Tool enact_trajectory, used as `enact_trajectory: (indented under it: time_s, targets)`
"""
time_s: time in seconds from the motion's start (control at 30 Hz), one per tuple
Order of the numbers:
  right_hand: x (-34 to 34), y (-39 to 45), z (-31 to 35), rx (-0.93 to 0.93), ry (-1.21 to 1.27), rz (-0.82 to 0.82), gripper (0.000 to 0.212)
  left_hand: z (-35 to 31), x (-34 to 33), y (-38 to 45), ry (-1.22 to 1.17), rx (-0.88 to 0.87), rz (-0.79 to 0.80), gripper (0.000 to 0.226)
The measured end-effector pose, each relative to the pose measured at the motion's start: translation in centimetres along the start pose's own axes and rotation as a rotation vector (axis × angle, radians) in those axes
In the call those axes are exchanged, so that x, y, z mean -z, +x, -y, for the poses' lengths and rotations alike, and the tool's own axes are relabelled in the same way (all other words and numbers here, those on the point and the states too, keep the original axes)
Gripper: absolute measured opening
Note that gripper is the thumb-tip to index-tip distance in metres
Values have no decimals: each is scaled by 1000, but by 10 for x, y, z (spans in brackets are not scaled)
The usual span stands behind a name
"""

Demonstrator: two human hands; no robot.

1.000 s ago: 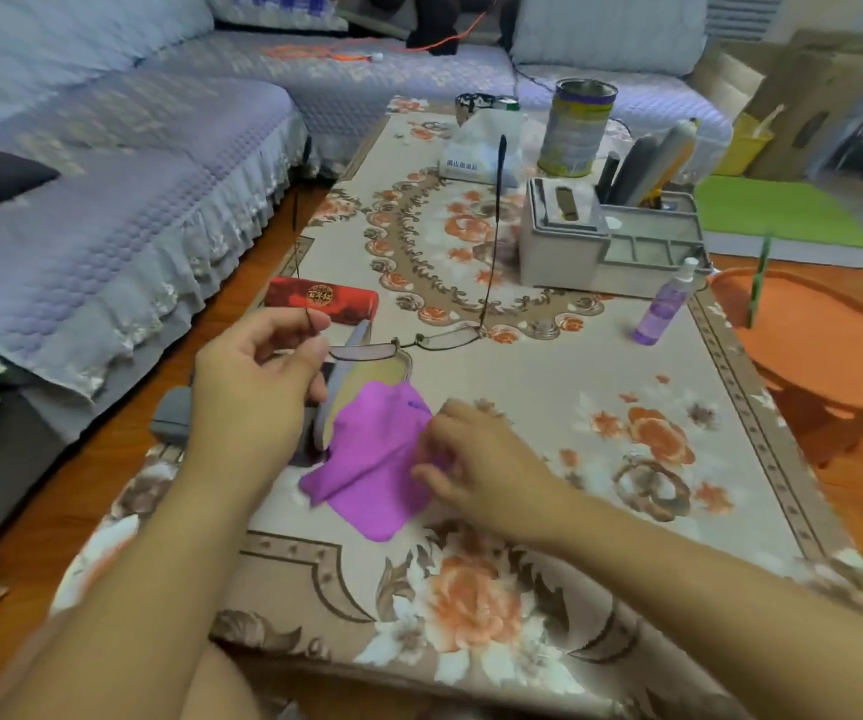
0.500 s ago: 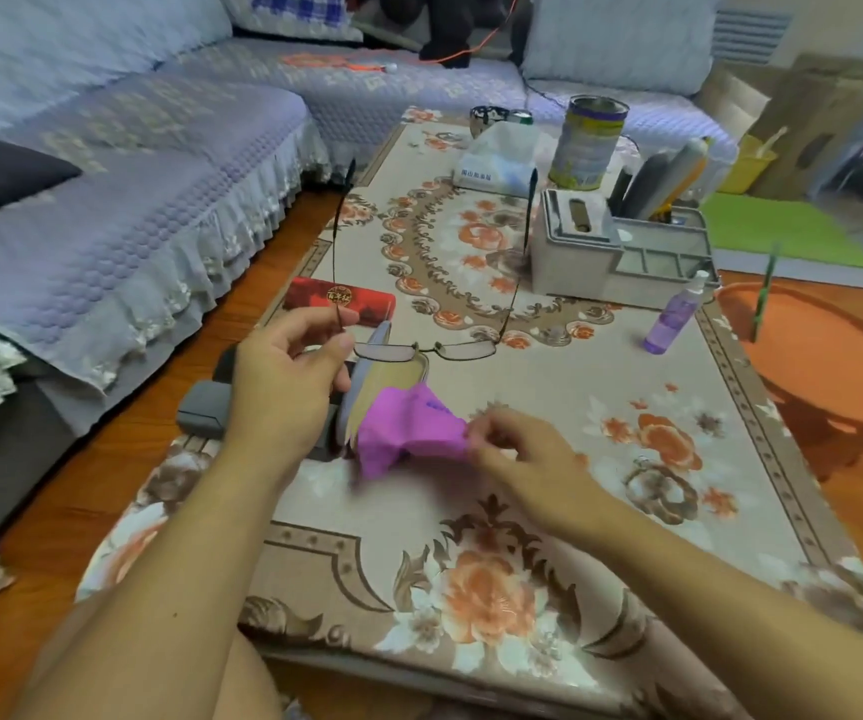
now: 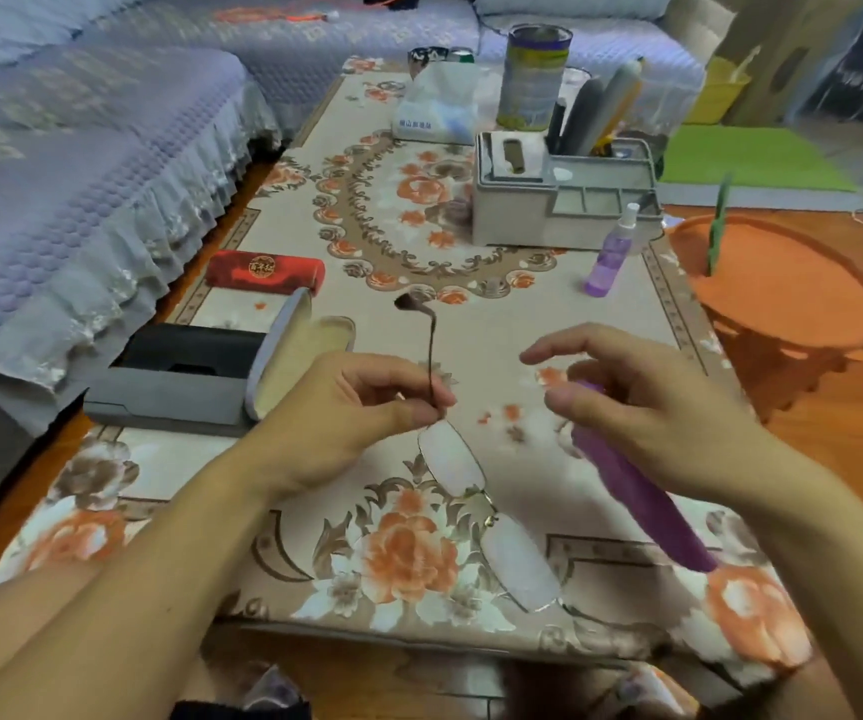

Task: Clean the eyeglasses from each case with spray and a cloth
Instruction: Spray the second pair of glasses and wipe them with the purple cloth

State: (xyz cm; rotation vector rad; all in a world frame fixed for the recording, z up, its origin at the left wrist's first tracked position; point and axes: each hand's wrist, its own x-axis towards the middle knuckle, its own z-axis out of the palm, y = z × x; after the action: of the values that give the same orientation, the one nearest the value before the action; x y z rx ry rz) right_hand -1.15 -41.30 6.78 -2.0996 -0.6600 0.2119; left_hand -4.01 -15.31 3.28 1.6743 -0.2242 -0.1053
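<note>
My left hand (image 3: 361,407) pinches the thin-rimmed eyeglasses (image 3: 476,491) at the hinge, above the near part of the flowered table (image 3: 419,226). One temple points up and away; the two lenses slant down toward me. My right hand (image 3: 637,402) holds the purple cloth (image 3: 637,501), which hangs down from the palm in a long fold, with the forefinger stretched out. An open grey case (image 3: 289,356) with a cream lining lies left of my left hand. The purple spray bottle (image 3: 613,254) stands at the right, beyond my hands.
A red case (image 3: 265,270) and a dark grey box (image 3: 174,376) lie near the table's left edge. A grey organiser (image 3: 559,200), a tin (image 3: 535,75) and a tissue pack (image 3: 439,109) stand at the back. A sofa (image 3: 81,174) runs along the left; an orange stool (image 3: 782,288) stands right.
My left hand brought the eyeglasses from over the open case toward me and turned them so the lenses slant down. My right hand lifted the cloth off the table.
</note>
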Motion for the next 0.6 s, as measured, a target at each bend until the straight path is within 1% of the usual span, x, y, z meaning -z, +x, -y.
enact_trajectory:
  time_s: [0.07,0.1,0.13,0.17,0.23,0.3,0.37,0.47,0.5,0.53,0.6]
  targets:
    - [-11,0,2,93,9,110,34,2,-11,1,-12,30,122,32]
    - [-18,2,1,152,9,128,37,4,-16,2,-15,41,171,26]
    - [-25,3,0,216,-15,127,36,8,-20,4,-29,53,210,20]
    - [-32,5,-1,271,-56,112,30,12,-24,4,-55,62,232,19]
    - [-40,7,-5,314,-99,75,9,20,-29,4,-135,89,242,25]
    - [-41,6,-8,317,-94,57,17,23,-33,4,-188,102,236,25]
    - [-37,5,-6,348,-149,32,29,23,-36,5,-211,97,176,23]
    - [-26,3,-6,388,-319,-54,43,29,-33,8,-148,92,-5,18]
    - [-21,2,-7,396,-375,-107,44,34,-30,8,-130,113,-75,18]
    - [-17,0,-9,396,-418,-165,44,39,-28,6,-146,152,-134,22]
    - [-9,-2,-12,372,-447,-258,41,46,-24,0,-229,257,-191,34]
